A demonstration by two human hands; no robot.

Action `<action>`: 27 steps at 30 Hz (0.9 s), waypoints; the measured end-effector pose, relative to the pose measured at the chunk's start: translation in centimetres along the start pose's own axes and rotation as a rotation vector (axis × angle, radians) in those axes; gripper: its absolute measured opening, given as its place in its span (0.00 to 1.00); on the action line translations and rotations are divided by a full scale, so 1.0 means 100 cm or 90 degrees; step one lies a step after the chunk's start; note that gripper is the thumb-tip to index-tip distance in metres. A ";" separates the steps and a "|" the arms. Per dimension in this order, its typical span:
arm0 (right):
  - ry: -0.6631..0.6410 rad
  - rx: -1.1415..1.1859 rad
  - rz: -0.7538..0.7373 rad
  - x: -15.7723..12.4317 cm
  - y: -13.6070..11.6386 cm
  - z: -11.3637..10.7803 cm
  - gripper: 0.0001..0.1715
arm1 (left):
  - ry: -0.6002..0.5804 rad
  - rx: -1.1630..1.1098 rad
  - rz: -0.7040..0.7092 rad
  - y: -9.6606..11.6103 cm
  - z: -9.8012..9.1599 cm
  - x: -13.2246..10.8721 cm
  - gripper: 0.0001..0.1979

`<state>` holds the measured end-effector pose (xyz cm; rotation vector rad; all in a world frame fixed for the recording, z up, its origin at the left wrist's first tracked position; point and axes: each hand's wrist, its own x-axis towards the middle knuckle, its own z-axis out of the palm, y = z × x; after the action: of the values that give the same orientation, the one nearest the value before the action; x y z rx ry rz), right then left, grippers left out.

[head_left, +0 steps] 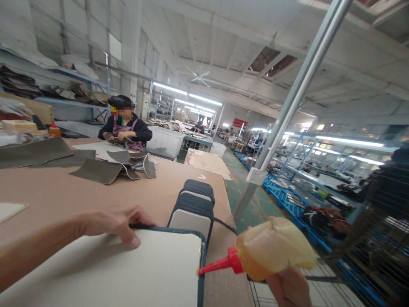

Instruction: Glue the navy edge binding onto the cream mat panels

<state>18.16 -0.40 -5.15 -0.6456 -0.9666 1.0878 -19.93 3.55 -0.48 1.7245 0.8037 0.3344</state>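
A white panel with a dark border (153, 268) lies before me, its far right corner rounded. My left hand (111, 226) grips its far edge, thumb on the white face and fingers over the dark rim. In my right hand (289, 288) is a glue bottle (275, 249), translucent and yellowish, tipped sideways. Its red nozzle points left, with the tip at the panel's right edge. A wet-looking line shows along that edge near the corner. Just beyond the panel stands a stack of dark-edged panels (193, 209) with rounded corners.
Grey-green sheet pieces (99, 170) lie on the brown-covered table (153, 196). Across it a co-worker (126, 123) handles material beside a white bin (164, 143). A slanting metal post (287, 102) with a socket box rises at the right, near blue pallets (287, 204).
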 end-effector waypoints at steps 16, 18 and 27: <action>0.089 0.104 0.097 -0.018 -0.026 0.037 0.34 | -0.026 -0.075 -0.056 -0.005 -0.005 0.006 0.26; 0.086 0.110 0.085 -0.018 -0.029 0.042 0.34 | -0.027 -0.074 -0.058 -0.006 -0.005 0.006 0.26; -0.016 0.036 0.055 -0.006 -0.022 0.020 0.24 | -0.046 -0.087 -0.050 -0.004 -0.005 0.004 0.26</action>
<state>17.25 -1.83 -2.61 -0.6346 -0.9333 1.1982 -20.14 4.23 -0.78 1.5646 0.7770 0.2658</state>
